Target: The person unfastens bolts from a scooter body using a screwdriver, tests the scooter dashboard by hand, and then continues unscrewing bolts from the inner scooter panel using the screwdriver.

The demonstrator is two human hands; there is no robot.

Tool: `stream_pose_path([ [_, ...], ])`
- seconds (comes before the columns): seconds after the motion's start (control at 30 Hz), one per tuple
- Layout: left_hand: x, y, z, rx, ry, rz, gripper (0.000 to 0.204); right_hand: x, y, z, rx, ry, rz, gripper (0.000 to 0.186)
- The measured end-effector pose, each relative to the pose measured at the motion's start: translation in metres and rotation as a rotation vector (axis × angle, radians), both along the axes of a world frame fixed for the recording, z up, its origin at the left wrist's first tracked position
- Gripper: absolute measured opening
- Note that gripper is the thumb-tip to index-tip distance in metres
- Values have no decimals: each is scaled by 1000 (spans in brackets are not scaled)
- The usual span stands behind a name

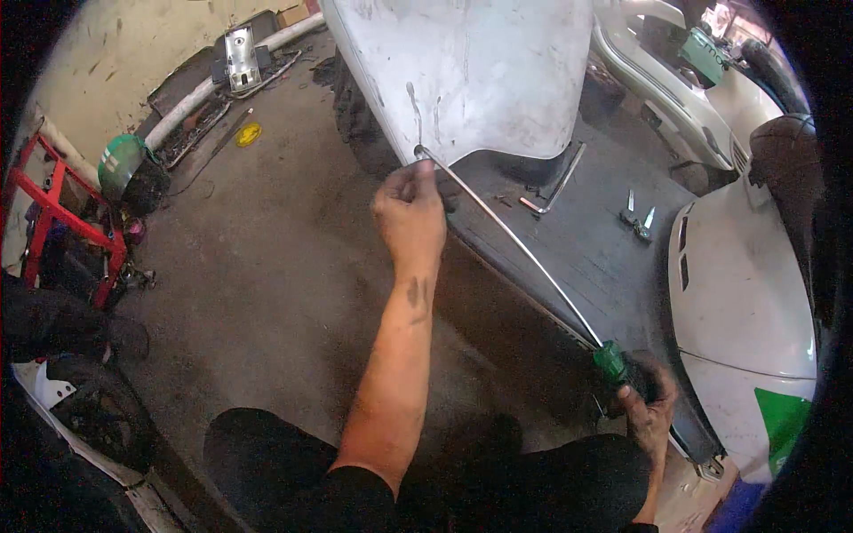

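My right hand (650,400) is wrapped round the green handle of a long screwdriver (515,242). Its thin steel shaft slants up and left to a hole near the lower corner of a white, scuffed body panel (498,75). At that corner my left hand (410,209) is closed, thumb up against the panel's edge beside the screwdriver tip. What its curled fingers pinch, if anything, is hidden. Dark smudges mark the panel above the hole.
On the dark footboard (569,258) lie an L-shaped metal wrench (558,182), several small dark bits and keys (638,220). White bodywork (746,284) rises at right. To the left stand a red metal frame (67,213) and a green rounded part (124,162); a yellow disc (250,134) lies on the floor.
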State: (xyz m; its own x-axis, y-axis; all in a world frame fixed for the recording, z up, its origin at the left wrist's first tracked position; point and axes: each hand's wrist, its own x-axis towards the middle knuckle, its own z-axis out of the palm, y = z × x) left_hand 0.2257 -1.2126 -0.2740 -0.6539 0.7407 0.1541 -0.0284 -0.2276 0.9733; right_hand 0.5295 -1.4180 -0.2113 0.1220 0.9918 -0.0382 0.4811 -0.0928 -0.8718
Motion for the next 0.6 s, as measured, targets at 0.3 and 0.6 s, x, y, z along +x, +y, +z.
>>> stream_pose_path([
  [0.3, -24, 4, 13, 77, 438, 308, 26, 0, 5, -8, 149, -94, 78, 41],
  [0.6, -24, 5, 6, 62, 351, 246, 33, 6, 5, -1, 212, -167, 71, 43],
])
